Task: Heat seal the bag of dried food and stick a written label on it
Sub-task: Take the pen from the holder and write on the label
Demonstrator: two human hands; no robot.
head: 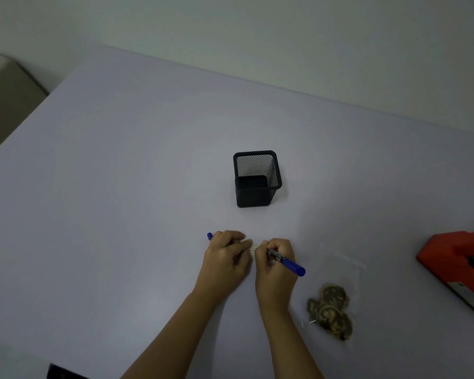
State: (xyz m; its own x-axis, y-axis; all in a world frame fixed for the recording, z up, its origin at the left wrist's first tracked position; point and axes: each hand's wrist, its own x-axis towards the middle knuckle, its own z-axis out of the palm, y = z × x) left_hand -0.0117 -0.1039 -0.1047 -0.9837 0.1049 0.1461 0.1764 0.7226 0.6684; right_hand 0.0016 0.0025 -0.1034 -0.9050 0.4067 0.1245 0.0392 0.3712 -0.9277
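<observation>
My right hand (275, 262) grips a blue marker (288, 263), its tip down on a small white label (255, 246) near the table's middle. My left hand (227, 255) presses on the label's left side, and a blue pen cap (209, 236) sticks out past its knuckles. Most of the label is hidden under both hands. A clear plastic bag (335, 291) with dark dried slices of food (330, 310) in its lower end lies flat to the right of my right forearm.
A black mesh pen holder (256, 177) stands upright behind my hands. A red heat sealer (460, 269) sits at the table's right edge, partly cut off. A dark object (63, 372) shows at the bottom left. The wall runs along the table's far edge.
</observation>
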